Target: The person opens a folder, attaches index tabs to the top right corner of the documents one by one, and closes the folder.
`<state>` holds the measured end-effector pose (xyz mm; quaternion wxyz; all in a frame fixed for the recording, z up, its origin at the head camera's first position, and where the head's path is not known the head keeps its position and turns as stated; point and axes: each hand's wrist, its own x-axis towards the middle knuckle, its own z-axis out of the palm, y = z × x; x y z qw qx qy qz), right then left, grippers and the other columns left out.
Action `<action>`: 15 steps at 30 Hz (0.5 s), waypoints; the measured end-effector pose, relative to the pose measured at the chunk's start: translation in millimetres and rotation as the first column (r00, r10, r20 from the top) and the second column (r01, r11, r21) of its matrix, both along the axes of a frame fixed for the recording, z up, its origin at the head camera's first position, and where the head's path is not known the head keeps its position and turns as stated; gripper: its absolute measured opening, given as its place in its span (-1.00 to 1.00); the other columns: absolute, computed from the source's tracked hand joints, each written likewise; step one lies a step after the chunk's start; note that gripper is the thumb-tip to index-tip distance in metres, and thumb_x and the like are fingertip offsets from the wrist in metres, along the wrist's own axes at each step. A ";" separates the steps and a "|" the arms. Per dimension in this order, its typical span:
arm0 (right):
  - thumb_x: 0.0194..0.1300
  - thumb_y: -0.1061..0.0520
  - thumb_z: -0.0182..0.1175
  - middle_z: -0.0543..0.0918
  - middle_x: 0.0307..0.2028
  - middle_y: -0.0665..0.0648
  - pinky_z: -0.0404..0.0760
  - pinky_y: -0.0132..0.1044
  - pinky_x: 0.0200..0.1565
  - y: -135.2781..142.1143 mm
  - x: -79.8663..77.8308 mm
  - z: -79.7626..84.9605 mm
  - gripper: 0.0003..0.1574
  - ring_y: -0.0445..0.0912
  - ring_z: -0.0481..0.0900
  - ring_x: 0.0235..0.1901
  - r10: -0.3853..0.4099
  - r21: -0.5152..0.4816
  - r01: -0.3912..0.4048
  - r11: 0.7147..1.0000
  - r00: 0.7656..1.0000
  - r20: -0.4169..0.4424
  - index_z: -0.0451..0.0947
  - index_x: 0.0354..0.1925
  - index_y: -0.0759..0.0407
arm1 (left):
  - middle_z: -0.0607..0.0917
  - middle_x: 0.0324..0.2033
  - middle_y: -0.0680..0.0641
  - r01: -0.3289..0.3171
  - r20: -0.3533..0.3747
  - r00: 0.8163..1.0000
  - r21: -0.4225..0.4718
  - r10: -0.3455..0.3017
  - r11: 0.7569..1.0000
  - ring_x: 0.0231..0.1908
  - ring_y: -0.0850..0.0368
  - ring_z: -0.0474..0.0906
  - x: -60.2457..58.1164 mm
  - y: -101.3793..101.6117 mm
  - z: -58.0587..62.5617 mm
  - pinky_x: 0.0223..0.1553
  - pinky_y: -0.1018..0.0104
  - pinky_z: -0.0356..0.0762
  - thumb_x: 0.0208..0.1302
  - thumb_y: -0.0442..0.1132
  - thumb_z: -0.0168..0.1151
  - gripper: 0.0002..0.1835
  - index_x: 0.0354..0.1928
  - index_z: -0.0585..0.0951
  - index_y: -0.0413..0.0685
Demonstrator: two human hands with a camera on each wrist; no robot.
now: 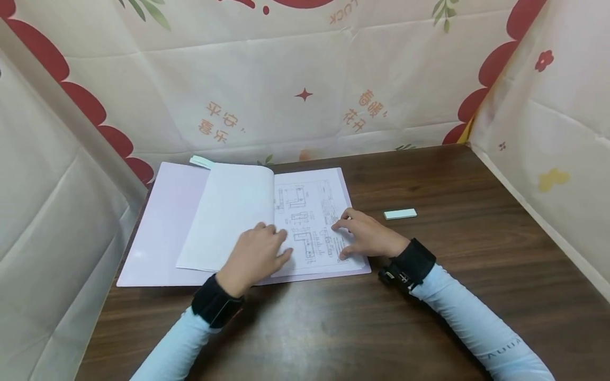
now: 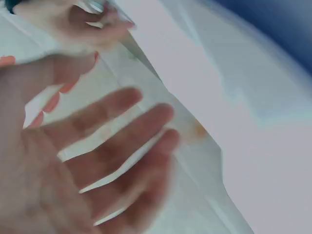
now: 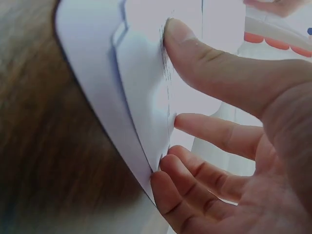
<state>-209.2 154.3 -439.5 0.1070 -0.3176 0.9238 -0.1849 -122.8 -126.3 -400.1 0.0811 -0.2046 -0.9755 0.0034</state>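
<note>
An open lilac folder [image 1: 157,222] lies on the table with a stack of white sheets. Its left sheet [image 1: 238,206] shows blank, while the right sheet [image 1: 312,211] carries printed technical drawings of L-shaped parts. Over the lower middle, near the fold, hovers my left hand [image 1: 257,256]; in the left wrist view the same hand [image 2: 107,156] has its fingers spread and holds nothing. My right hand [image 1: 369,233] touches the printed sheet near its right edge. Seen from the right wrist, thumb and fingertips of that hand [image 3: 243,141] rest apart on the paper.
A small pale green bar [image 1: 400,214] lies on the dark wooden table [image 1: 452,211] to the right of the folder. Another pale green strip [image 1: 202,162] pokes out at the folder's top left. White printed cloth [image 1: 305,69] hangs behind and along both sides.
</note>
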 end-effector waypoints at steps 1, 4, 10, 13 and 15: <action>0.00 -0.04 0.65 0.55 0.11 0.18 0.56 -0.15 0.00 1.7 -1.2 1.4 -0.19 -0.01 0.51 -0.02 0.007 -0.007 -0.007 1.000 1.000 0.002 0.65 0.22 0.13 | 0.70 -0.41 -0.06 0.032 0.030 0.999 -0.008 -0.032 0.999 -0.45 0.07 0.47 -4.6 6.1 0.5 -0.43 0.25 0.48 0.33 0.05 0.38 -0.67 -0.10 0.74 -0.06; 0.12 -0.02 0.59 0.62 0.01 0.14 0.58 -0.20 -0.09 12.6 -7.8 6.7 -0.35 -0.05 0.55 -0.11 0.018 -0.054 -0.018 0.998 1.000 -0.007 0.68 0.15 0.14 | 0.77 -0.25 -0.09 0.080 0.100 0.992 -0.027 -0.077 0.996 -0.35 0.02 0.56 -13.4 20.5 -1.8 -0.32 0.18 0.56 0.30 0.04 0.41 -0.60 0.05 0.73 -0.03; 0.31 -0.08 0.43 0.62 -0.41 0.08 0.49 -0.22 -0.37 67.1 -30.2 29.0 -0.68 -0.05 0.52 -0.41 -0.263 -0.078 0.260 0.962 0.964 -0.038 0.64 -0.24 0.13 | 0.79 -0.27 -0.07 0.093 0.181 0.979 -0.012 -0.090 0.996 -0.35 0.03 0.59 -16.4 31.3 -10.3 -0.34 0.19 0.51 0.28 0.01 0.44 -0.63 0.02 0.73 -0.03; 0.30 -0.20 0.41 0.55 -0.49 0.10 0.39 -0.22 -0.45 97.6 -39.1 34.1 -0.52 -0.01 0.47 -0.46 -0.433 0.016 0.433 0.901 0.901 -0.013 0.59 -0.35 0.19 | 0.78 -0.30 -0.07 0.086 0.187 0.979 -0.008 -0.083 0.996 -0.35 0.03 0.59 -17.4 31.4 -10.5 -0.33 0.17 0.51 0.28 0.02 0.44 -0.63 0.00 0.73 -0.05; 0.27 -0.27 0.41 0.52 -0.51 0.12 0.35 -0.20 -0.47 111.0 -43.1 33.7 -0.42 0.01 0.45 -0.46 -0.492 0.076 0.490 0.869 0.871 0.008 0.58 -0.40 0.22 | 0.78 -0.31 -0.07 0.085 0.181 0.980 -0.005 -0.083 0.996 -0.35 0.02 0.61 -18.8 31.2 -9.4 -0.32 0.16 0.52 0.29 0.03 0.43 -0.63 -0.02 0.73 -0.05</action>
